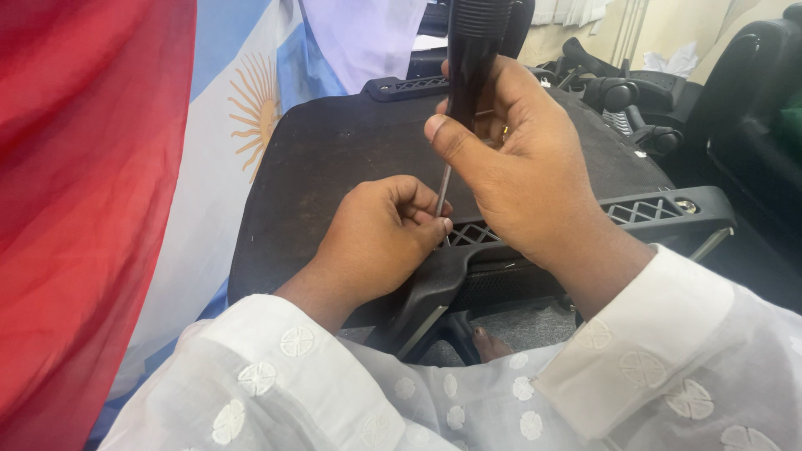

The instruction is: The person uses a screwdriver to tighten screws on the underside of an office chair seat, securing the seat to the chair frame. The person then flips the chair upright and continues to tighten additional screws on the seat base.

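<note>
The right hand (522, 159) wraps its fingers around the black handle of a screwdriver (470, 58), held upright, thumb pressed along the handle. At seven o'clock from it, the left hand (380, 238) curls closed, fingertips pinching the thin metal shaft just above the black plastic bracket (652, 209) of the upturned chair seat (334, 150).

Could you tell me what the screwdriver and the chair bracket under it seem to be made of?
Screwdriver: glossy black handle, likely plastic, with a thin grey shaft that looks like bare metal. Chair bracket: matte black, with a moulded lattice, probably plastic.
</note>
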